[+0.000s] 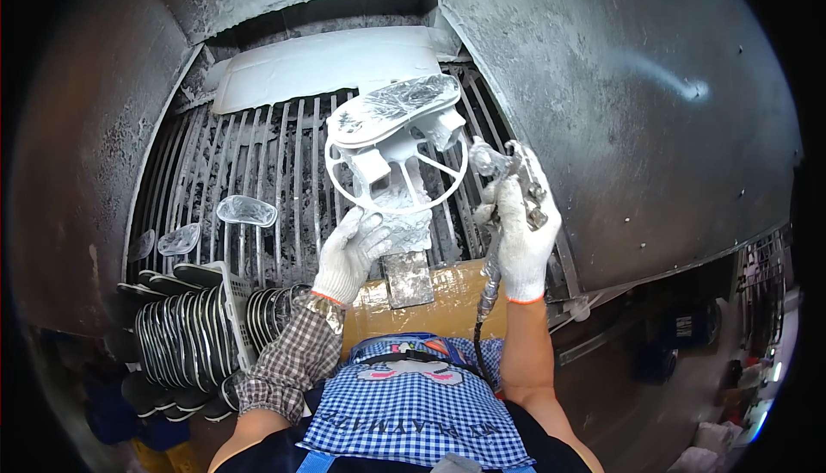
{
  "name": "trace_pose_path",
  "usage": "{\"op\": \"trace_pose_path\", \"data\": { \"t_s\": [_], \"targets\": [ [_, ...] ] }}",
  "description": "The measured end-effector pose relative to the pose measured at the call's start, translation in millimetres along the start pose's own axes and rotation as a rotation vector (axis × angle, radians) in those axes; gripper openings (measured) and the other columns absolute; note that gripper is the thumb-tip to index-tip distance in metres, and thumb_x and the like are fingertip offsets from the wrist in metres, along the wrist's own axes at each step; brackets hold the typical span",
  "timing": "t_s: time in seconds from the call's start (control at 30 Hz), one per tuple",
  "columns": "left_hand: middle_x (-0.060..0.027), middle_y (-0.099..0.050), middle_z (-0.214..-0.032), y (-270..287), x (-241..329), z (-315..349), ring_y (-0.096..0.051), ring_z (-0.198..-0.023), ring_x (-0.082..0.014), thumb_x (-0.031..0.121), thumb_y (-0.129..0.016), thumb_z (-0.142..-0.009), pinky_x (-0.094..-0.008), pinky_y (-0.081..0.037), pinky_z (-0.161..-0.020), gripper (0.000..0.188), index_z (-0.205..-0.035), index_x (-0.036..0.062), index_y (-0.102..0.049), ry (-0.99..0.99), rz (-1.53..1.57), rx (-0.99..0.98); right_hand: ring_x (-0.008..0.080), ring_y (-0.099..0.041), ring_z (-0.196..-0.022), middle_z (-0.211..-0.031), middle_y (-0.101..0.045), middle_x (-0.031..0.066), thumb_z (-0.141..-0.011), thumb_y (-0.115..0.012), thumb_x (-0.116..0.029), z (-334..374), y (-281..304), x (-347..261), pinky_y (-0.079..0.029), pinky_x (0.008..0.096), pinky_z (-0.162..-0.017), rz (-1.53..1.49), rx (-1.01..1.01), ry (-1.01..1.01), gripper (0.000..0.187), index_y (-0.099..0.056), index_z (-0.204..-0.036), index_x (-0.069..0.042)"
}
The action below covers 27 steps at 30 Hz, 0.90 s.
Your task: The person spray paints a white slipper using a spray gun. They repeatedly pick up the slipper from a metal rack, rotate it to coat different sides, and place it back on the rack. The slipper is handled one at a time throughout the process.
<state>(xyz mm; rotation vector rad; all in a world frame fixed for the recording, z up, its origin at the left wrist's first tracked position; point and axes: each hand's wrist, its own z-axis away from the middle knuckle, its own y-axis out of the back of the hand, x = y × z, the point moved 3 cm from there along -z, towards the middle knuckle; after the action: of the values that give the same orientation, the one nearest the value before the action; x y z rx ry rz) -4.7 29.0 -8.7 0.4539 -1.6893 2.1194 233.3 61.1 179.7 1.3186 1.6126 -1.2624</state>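
Note:
A white-coated wheel-shaped turntable (459, 179) stands in front of me on a crusted support. On top of it lies a shoe sole (396, 110), pale-rimmed, with a shiny crinkled silvery upper face. My left hand (354, 245), in a white knitted glove, is at the wheel's near rim. Its fingers are apart and hold nothing; whether they touch the rim I cannot tell. My right hand (527, 228), gloved too, is closed round a spray gun (495, 163) right of the wheel. A hose (489, 288) runs down from the gun toward my apron.
Slatted bars (292, 163) form the booth floor, with metal walls (654, 111) at the sides and a white panel (327, 64) behind. Clear oval pieces (247, 210) lie on the slats. At lower left, many dark soles (185, 340) stand packed by a white crate (237, 314).

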Motion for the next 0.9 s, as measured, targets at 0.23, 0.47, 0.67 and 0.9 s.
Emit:
{"op": "trace_pose_path", "data": {
  "t_s": [0.23,0.47,0.67,0.9],
  "targets": [
    [-0.02,-0.065,-0.136,-21,7,6,-0.067,-0.12,-0.0359,0.025,-0.059,-0.102,-0.0487,-0.056,-0.105,0.063,-0.158,0.0012,-0.043,-0.049,-0.015,-0.074,0.0063,-0.061,-0.076,-0.112,-0.073,0.0067,-0.104,-0.065,-0.004,20,-4,-15,-0.052,0.0228,-0.068,0.286,0.023,0.125,0.056,-0.048,-0.156,0.005],
    [-0.0224,-0.062,-0.144,-17,16,3,-0.067,-0.122,-0.0361,0.025,-0.062,-0.103,-0.049,-0.056,-0.107,0.059,-0.154,-0.0008,-0.047,-0.079,-0.002,-0.066,0.0088,-0.063,-0.08,-0.101,-0.069,0.0065,-0.108,-0.062,-0.009,24,-12,0,-0.055,0.0247,-0.07,0.114,-0.184,0.012,0.053,-0.046,-0.157,0.003],
    [-0.0216,-0.067,-0.133,-17,14,5,-0.069,-0.115,-0.0345,0.023,-0.062,-0.103,-0.0475,-0.059,-0.1,0.047,-0.143,-0.0013,-0.056,-0.087,0.016,0.048,0.0114,-0.069,-0.091,-0.121,-0.073,0.0117,-0.108,-0.064,-0.012,28,9,11,-0.056,0.0255,-0.082,0.084,-0.158,-0.057,0.055,-0.044,-0.157,0.004],
    [-0.0136,-0.073,-0.111,-34,4,17,-0.073,-0.095,-0.0278,0.024,-0.065,-0.104,-0.0425,-0.061,-0.088,0.036,-0.131,0.0014,-0.064,0.012,-0.138,-0.012,0.0151,-0.065,-0.11,-0.132,-0.07,0.0125,-0.106,-0.066,-0.02,50,110,113,-0.053,0.0291,-0.09,0.613,0.003,-0.171,0.051,-0.053,-0.151,0.002]
  ]
}}
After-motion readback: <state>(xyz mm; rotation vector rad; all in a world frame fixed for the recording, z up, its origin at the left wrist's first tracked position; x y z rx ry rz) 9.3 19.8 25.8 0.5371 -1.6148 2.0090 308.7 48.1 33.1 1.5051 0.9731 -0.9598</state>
